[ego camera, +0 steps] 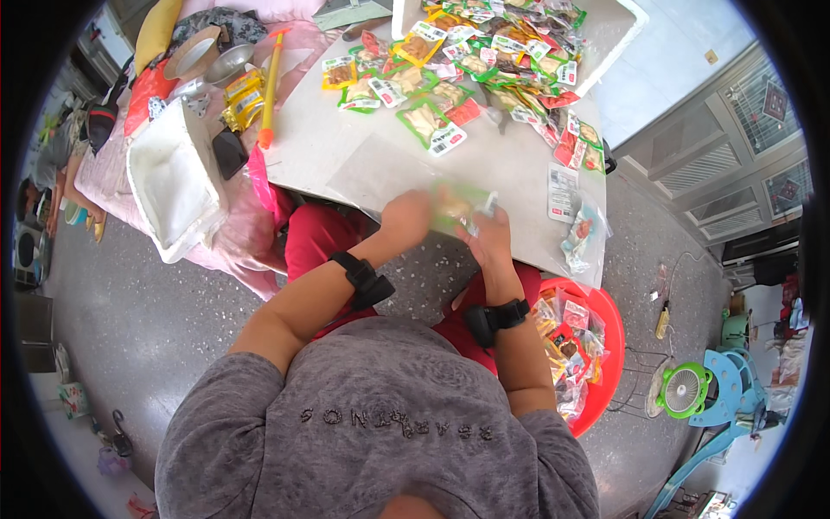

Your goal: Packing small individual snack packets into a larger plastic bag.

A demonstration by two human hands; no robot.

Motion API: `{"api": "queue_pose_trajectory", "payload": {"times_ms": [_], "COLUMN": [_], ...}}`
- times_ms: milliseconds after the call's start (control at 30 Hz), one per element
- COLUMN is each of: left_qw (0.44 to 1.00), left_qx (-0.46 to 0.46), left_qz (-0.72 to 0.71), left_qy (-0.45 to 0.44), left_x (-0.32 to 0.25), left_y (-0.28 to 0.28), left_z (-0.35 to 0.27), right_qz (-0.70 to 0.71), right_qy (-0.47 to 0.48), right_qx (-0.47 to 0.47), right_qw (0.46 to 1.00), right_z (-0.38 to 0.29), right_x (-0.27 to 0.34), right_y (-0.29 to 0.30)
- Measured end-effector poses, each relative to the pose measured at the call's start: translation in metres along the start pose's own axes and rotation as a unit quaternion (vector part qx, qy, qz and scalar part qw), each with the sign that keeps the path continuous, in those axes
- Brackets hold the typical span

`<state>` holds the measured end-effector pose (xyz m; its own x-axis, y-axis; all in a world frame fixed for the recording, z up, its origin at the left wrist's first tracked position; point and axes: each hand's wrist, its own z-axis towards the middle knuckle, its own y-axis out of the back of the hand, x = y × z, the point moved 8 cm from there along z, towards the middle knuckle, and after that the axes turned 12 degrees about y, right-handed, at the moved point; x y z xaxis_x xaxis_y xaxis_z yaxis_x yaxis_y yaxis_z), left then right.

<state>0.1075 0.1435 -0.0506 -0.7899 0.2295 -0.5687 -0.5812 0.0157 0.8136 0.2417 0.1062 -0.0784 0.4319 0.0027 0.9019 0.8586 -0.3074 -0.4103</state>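
Between my hands, near the table's front edge, is a green-edged clear food packet (454, 202), blurred, with pale pieces inside. My right hand (487, 235) grips its right end, where a white label shows. At its left edge is my left hand (407, 216), fingers curled against it; the fingertips are blurred. Under and beyond the left hand, a clear plastic sheet or bag (373, 170) lies flat on the pale tabletop (305, 139). Farther back, several loose food packets (428, 123) with green, yellow and red edges spread out from a heap.
A white foam box (622, 32) full of packets stands at the back. Right of my hands lie a labelled packet (562, 191) and a filled clear bag (581, 237). A red basin (613, 350) of packets sits below right. Leftward are an empty foam box (172, 175) and a phone (229, 152).
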Motion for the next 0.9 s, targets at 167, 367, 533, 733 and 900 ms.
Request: {"api": "queue_pose_trajectory", "payload": {"times_ms": [167, 367, 533, 733, 900], "left_qw": [1.0, 1.0, 0.998, 0.991, 0.991], "left_qx": [0.006, 0.007, -0.016, -0.069, -0.072], "left_qz": [0.008, 0.0, 0.029, 0.007, 0.026], "left_qy": [-0.015, -0.006, -0.058, -0.117, -0.113], "left_x": [-0.018, -0.011, -0.013, -0.023, -0.012], "left_y": [0.017, 0.019, 0.01, 0.025, 0.016], "left_z": [-0.004, -0.005, -0.003, -0.009, -0.01], "right_qz": [-0.062, -0.505, -0.203, -0.259, -0.365], "right_qy": [-0.011, 0.194, 0.05, 0.034, 0.007], "right_qx": [-0.004, 0.087, 0.014, 0.05, 0.114], "right_qw": [0.998, 0.836, 0.978, 0.964, 0.924], "right_z": [0.003, 0.02, 0.025, 0.036, 0.036], "right_x": [-0.015, 0.018, -0.007, -0.015, -0.016], "right_y": [-0.019, -0.011, -0.016, -0.03, -0.035]}}
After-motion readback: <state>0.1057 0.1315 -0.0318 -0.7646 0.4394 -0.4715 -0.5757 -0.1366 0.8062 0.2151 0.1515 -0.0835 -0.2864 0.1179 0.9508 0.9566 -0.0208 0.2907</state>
